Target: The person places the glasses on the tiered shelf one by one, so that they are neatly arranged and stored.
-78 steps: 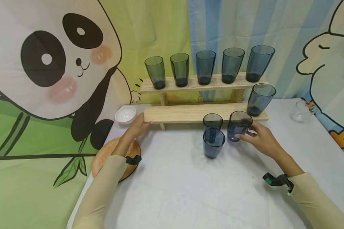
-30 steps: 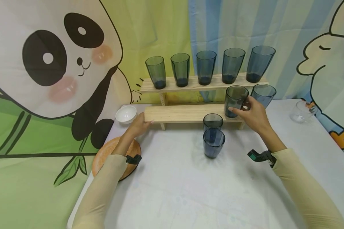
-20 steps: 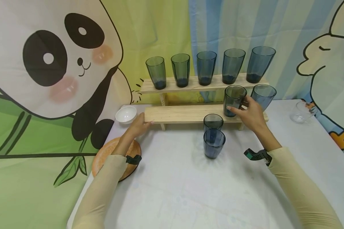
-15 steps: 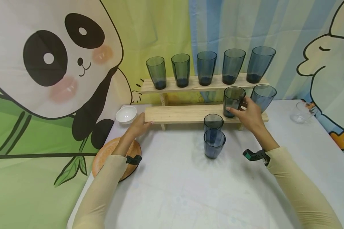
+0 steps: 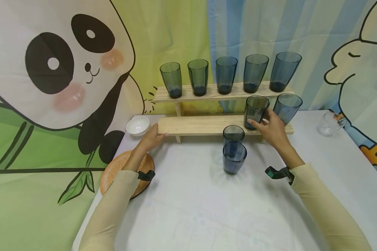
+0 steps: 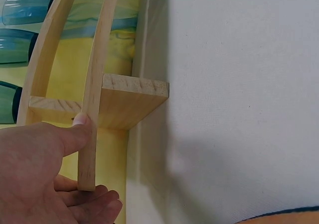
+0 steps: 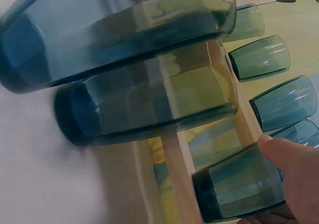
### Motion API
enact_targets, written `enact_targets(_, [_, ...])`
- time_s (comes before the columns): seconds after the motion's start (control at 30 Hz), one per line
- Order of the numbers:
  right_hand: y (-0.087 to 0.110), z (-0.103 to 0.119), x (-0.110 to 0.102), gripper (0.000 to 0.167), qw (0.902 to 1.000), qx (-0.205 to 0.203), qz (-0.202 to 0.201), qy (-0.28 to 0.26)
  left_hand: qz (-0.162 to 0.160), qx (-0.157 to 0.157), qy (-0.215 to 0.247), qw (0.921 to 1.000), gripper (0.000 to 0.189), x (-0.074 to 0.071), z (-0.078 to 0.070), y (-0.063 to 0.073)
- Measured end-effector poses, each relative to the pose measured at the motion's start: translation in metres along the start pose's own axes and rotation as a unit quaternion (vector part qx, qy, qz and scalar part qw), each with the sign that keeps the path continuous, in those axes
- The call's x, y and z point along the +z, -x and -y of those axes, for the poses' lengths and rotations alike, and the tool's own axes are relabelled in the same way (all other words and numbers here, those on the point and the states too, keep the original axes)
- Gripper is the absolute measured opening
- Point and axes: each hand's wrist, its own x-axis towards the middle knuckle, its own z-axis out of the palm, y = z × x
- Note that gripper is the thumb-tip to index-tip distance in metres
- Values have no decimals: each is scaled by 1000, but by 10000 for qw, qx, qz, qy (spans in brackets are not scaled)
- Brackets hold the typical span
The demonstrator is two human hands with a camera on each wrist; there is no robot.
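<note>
My left hand [image 5: 151, 138] grips the left end of the lower board of a two-tier wooden shelf [image 5: 194, 125], thumb on top and fingers beneath, as the left wrist view shows. With my right hand [image 5: 274, 129] I hold a blue-grey drinking glass [image 5: 254, 113] upright, its base at the lower board. Just to its right another glass [image 5: 288, 106] stands on the same board, partly behind my fingers. In front of the shelf, two more glasses stand on the table, a rear glass [image 5: 233, 132] and a front glass [image 5: 234, 158] overlapping it in the head view.
Along the upper board [image 5: 212, 92] stands a row of several matching glasses. A white bowl [image 5: 138, 126] sits left of the shelf, and a round orange plate [image 5: 144, 165] lies partly under my left forearm. A clear glass cup [image 5: 330, 124] is at the far right of the table [image 5: 201, 209].
My right hand has lifted the glass from the table up to the lower board, left of the glass there, then shifted it slightly left and down. My left hand has stayed on the board.
</note>
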Motion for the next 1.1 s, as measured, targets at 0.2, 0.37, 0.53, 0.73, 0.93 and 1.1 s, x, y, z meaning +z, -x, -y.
enact_targets(0.2, [13,-11,2,100,10000,10,6,73,-3,4,-11,10000,70,1,-1,0])
enact_targets(0.37, [25,-20,4,93,9995,-286,-159,38,-23,-35,-13,10000,70,1,-2,0])
enact_targets(0.53, [35,-25,3,75,9979,-507,-386,92,0,-110,-61,9999,71,0,-2,1])
enact_targets(0.73, [49,-28,6,50,9959,-776,-380,250,1,-110,-89,9999,72,1,-2,1])
enact_targets(0.93, [52,-29,12,50,9916,-999,825,47,-6,-76,-76,9999,72,0,-2,1])
enact_targets(1.1, [47,-28,14,67,9738,-1161,1913,-419,0,-101,-118,9999,72,2,-1,0])
